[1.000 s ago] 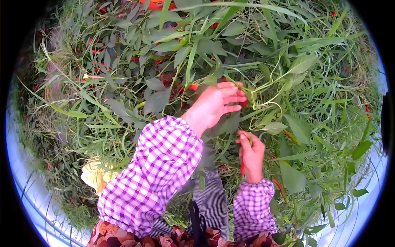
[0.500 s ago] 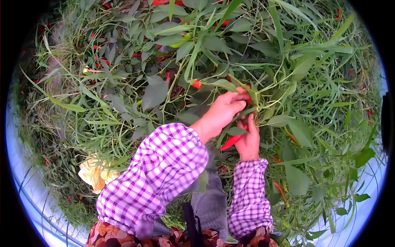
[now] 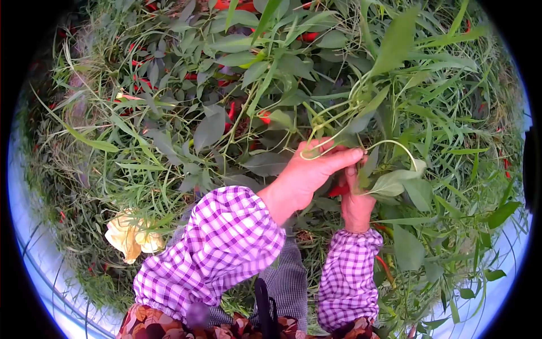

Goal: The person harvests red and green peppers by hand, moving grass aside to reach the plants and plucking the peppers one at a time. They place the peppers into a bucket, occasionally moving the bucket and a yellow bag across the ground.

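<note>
A view straight down from a person's head into a dense tangle of green leaves and long grass blades, with small red peppers (image 3: 232, 110) showing here and there among the foliage. No basket, bucket or other container is in sight.

At the far left, low in the grass, lies a crumpled pale yellow cloth or bag (image 3: 129, 236); whether anything is inside it cannot be told.

Moving right, a wide purple and white checked sleeve (image 3: 223, 248) reaches up from the bottom of the view. It ends at the left hand (image 3: 313, 172), which is closed round a thin pale green stem (image 3: 333, 133). The fingers curl over the stem and the thumb points to the right. The stem rises from the hand and forks into leafy shoots above it.

Just beside and below it, partly hidden under the left hand, is the right hand (image 3: 357, 198), in a narrower sleeve of the same check. Its fingers point up into the leaves, touching a broad leaf (image 3: 395, 182). A bit of red pepper (image 3: 339, 190) shows between the two hands, but whether the right hand grips it, or how far that hand is closed, cannot be told.

Further right are only more leaves and grass.
</note>
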Tool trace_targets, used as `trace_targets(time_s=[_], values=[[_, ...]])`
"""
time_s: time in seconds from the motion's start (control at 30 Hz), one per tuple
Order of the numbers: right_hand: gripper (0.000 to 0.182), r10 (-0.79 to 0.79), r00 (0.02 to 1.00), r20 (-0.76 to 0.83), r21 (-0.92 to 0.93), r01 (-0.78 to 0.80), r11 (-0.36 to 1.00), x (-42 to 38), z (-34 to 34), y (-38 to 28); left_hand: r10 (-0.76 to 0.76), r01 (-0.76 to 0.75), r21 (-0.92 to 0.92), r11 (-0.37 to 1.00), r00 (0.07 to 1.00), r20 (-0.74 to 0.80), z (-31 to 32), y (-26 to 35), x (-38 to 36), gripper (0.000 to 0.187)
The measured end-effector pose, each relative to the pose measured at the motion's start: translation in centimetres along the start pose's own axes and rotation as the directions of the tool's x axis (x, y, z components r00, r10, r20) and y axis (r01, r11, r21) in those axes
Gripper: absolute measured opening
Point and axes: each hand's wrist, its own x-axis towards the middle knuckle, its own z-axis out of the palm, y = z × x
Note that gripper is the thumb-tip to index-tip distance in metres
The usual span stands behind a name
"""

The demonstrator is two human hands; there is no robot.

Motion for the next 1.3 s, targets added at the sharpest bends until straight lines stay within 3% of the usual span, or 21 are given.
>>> trace_targets(time_s=[0.1, 0.17, 0.27, 0.4, 0.43, 0.53, 0.6, 0.67, 0.7, 0.73, 0.77, 0.8, 0.83, 0.87, 0.93, 1.03, 1.13, 1.17, 1.2, 1.23, 1.3], values=[[0.033, -0.009, 1.000, -0.007, 0.035, 0.009, 0.999, -0.3, 1.0, -1.5, -0.087, 0.086, 0.020, 0.996, 0.995, 0.049, -0.9, -0.2, 0.7, 0.030], [0.034, -0.023, 1.000, 0.019, -0.018, 0.024, 1.000, -0.7, 0.6, -1.4, -0.097, 0.097, 0.000, 0.995, 0.994, -0.042, -0.8, -0.2, 0.4, 0.033], [0.030, 0.022, 0.994, 0.107, -0.269, 0.008, 0.963, -1.4, -0.7, -1.5, -0.113, 0.110, -0.088, 0.990, 0.993, -0.023, -2.1, -1.1, -0.4, 0.035], [0.027, -0.176, 0.903, 0.393, -0.521, 0.376, 0.767, -1.1, -0.8, -2.3, -0.156, 0.148, -0.123, 0.981, 0.986, -0.058, -3.5, -1.5, -1.8, 0.036], [0.018, -0.224, 0.894, 0.387, -0.584, 0.426, 0.692, -1.5, -0.4, -2.6, -0.173, 0.157, -0.180, 0.971, 0.982, -0.073, -3.7, -1.9, -2.0, 0.034], [0.025, -0.155, 0.940, 0.305, -0.685, 0.330, 0.650, -2.3, -2.1, -2.9, -0.303, 0.295, -0.096, 0.951, 0.948, -0.094, -4.3, -2.5, -1.8, 0.031], [0.020, -0.200, 0.923, 0.328, -0.743, 0.383, 0.549, -2.8, -3.5, -4.6, -0.131, 0.174, 0.259, 0.950, 0.976, -0.175, -3.6, -2.1, -2.0, 0.025], [0.016, -0.220, 0.893, 0.392, -0.791, 0.449, 0.415, -3.9, -4.5, -7.4, -0.094, 0.086, -0.072, 0.994, 0.988, -0.125, -3.3, -2.5, -2.0, 0.021], [0.015, -0.211, 0.876, 0.434, -0.796, 0.483, 0.364, -3.7, -4.8, -7.9, 0.000, 0.030, 0.175, 0.984, 0.985, -0.171, -4.2, -2.7, -0.7, 0.019], [0.013, -0.204, 0.856, 0.475, -0.798, 0.517, 0.310, -4.7, -4.9, -9.7, 0.019, 0.023, 0.240, 0.971, 0.984, -0.176, -4.0, -3.0, -0.5, 0.019], [0.013, -0.180, 0.861, 0.475, -0.793, 0.508, 0.336, -5.7, -4.8, -11.0, 0.046, 0.003, 0.249, 0.969, 0.981, -0.190, -3.8, -4.0, -0.3, 0.021], [0.011, -0.069, 0.937, 0.342, -0.803, 0.329, 0.497, -6.9, -4.5, -12.5, 0.074, -0.019, 0.257, 0.966, 0.976, -0.204, -3.9, -5.2, -0.1, 0.022], [0.013, 0.042, 0.983, 0.181, -0.687, 0.096, 0.720, -8.0, -4.9, -13.7, 0.226, -0.168, 0.349, 0.922, 0.965, -0.135, -4.3, -6.2, 0.2, 0.023], [0.015, 0.020, 0.989, 0.150, -0.538, 0.064, 0.840, -8.4, -4.8, -14.3, 0.143, -0.022, 0.644, 0.765, 0.980, -0.137, -4.6, -5.0, -0.6, 0.026], [0.016, 0.116, 0.984, 0.133, -0.406, -0.052, 0.912, -9.6, -4.7, -15.6, 0.408, -0.063, 0.900, 0.430, 0.903, -0.133, -5.1, -5.1, -1.9, 0.027], [0.019, 0.103, 0.981, 0.162, -0.302, -0.050, 0.952, -10.4, -1.4, -15.7, 0.604, -0.222, 0.954, 0.204, 0.795, 0.056, -8.0, -3.5, -3.8, 0.022], [0.021, 0.042, 0.952, 0.305, -0.167, 0.010, 0.986, -10.1, 1.5, -13.1, 0.554, -0.125, 0.946, 0.298, 0.830, -0.064, -11.3, -2.5, -3.9, 0.016], [0.017, 0.143, 0.939, 0.313, -0.113, -0.112, 0.987, -9.9, 2.7, -12.0, 0.557, -0.097, 0.953, 0.289, 0.826, -0.085, -12.2, -2.4, -3.4, 0.018], [0.017, 0.312, 0.907, 0.284, -0.255, -0.242, 0.936, -9.6, 3.9, -11.3, 0.557, -0.093, 0.954, 0.285, 0.826, -0.085, -12.9, -2.2, -2.6, 0.022], [0.016, 0.280, 0.893, 0.353, -0.344, -0.154, 0.926, -8.9, 3.9, -8.9, 0.545, -0.094, 0.960, 0.263, 0.836, -0.068, -13.2, -2.2, -1.8, 0.023], [0.014, 0.419, 0.881, 0.222, -0.498, -0.267, 0.825, -7.8, 6.5, -6.8, 0.545, -0.099, 0.968, 0.231, 0.837, -0.044, -13.4, -2.1, 0.1, 0.026]])
